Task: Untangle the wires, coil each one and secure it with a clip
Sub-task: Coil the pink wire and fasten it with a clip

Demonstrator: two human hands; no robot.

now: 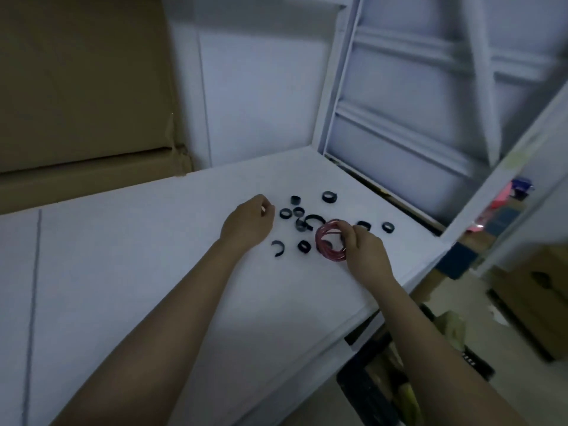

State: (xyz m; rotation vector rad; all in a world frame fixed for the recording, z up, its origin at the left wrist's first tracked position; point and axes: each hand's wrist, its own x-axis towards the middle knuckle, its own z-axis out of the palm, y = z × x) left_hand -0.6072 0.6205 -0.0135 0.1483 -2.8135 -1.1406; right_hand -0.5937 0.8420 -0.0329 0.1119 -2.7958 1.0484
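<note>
We see a white table [153,256] from above, with both bare forearms reaching out over it from the near edge. The right hand [364,250] holds a coil of red wire [330,241], its fingers curled round the right side of the loop with the fingertips pinching the far rim; the coil stands tilted, its lower edge at or close to the tabletop, right of the middle of the table. The left hand [249,224] lies just left of the scattered clips, knuckles up, fingers bent inward toward the palm; we cannot tell whether it grips anything, since the palm is turned away from us

Around the coil a handful of black clips are strewn on the table. One closed ring clip [329,196] sits at the far side, another ring clip [388,226] lies right of the coil, and an open C-shaped clip [278,248] lies nearest, below the left hand. A larger open clip [313,221] lies between the left hand and the coil, touching or almost touching the wire's left edge. The rest are clustered between the hands, too blurred for us to sort out

A brown cardboard box [83,87] fills the far left, and a white panelled door [415,96] leans at the far right
</note>
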